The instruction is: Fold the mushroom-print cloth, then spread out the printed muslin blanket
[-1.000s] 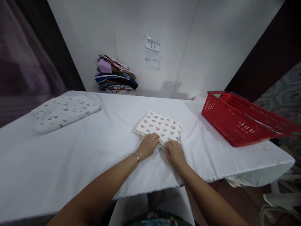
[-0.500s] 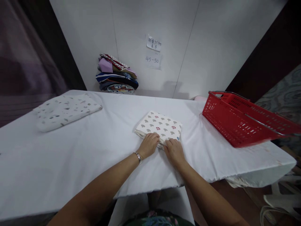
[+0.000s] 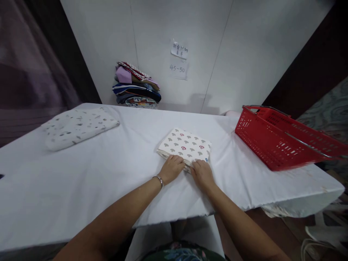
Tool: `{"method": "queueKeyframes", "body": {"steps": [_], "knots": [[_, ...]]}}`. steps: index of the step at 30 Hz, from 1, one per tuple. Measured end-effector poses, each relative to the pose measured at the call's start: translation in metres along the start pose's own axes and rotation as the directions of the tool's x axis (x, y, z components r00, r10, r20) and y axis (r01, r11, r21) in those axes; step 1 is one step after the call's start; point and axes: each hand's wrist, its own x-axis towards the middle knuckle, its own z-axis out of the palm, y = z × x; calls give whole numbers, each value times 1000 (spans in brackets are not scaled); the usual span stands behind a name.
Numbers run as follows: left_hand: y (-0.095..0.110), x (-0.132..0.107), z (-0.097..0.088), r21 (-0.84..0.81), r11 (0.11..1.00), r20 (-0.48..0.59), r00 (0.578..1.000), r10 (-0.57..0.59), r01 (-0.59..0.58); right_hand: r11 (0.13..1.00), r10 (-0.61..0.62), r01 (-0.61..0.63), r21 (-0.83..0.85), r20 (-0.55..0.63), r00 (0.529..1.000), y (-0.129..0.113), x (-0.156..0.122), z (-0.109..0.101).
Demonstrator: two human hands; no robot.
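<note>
A folded cream cloth (image 3: 187, 143) with grey mushroom prints and a few red ones lies flat on the white-covered table (image 3: 130, 163). Its layered near edge is gripped by both hands. My left hand (image 3: 172, 169), with a silver bracelet at the wrist, has its fingers closed over the edge near the middle. Just to its right, my right hand (image 3: 202, 174) closes on the same edge near the right corner. Both thumbs are mostly hidden along the layers.
A red plastic basket (image 3: 268, 141) with metal handles stands at the table's right. At the left lies a folded white cloth (image 3: 78, 127) with grey prints. A stack of folded fabrics (image 3: 137, 87) rests at the back wall, left of paper signs (image 3: 178, 58).
Both hands keep their hold on the cloth's near edge with hardly any movement. The whole view has shifted slightly.
</note>
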Motion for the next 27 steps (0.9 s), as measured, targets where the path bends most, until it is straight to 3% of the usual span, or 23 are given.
{"method": "queueKeyframes", "body": {"steps": [9, 21, 27], "knots": [[1, 3, -3, -111, 989, 25, 995, -92, 94, 1000, -30, 29, -11, -31, 999, -1, -5, 0], [0, 4, -2, -117, 987, 32, 994, -103, 106, 998, -65, 65, -3, 29, 997, 4, 1, 0], [3, 1, -1, -124, 984, -15, 992, -128, 126, 998, -66, 66, -23, 0, 998, 5, 1, 2]]}}
